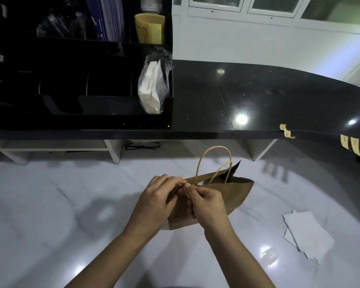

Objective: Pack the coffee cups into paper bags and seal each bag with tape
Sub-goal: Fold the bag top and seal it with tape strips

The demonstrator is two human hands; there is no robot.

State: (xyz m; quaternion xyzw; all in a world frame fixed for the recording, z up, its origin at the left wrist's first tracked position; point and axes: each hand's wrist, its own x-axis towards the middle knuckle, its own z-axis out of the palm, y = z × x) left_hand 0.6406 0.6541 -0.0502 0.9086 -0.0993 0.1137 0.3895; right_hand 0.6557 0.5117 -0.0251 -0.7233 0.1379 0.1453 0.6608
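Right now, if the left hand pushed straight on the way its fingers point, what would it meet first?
Probably the right hand, whose fingers face it across the paper bag top that the left hand pinches; depth is unclear.

paper bag (233, 196) interior: dark, unseen | tape strips (354, 144): cut by right edge | left hand (156, 196) pinch: indistinct

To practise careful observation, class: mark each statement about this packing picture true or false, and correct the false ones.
1. The left hand and the right hand both pinch the paper bag at its top edge. True.
2. The bag's mouth is closed all along. False: its right end gapes open.
3. Tape strips hang from the edge of the black counter. True.
4. The white sheets lie on the black counter. False: they lie on the white surface, right of the bag.
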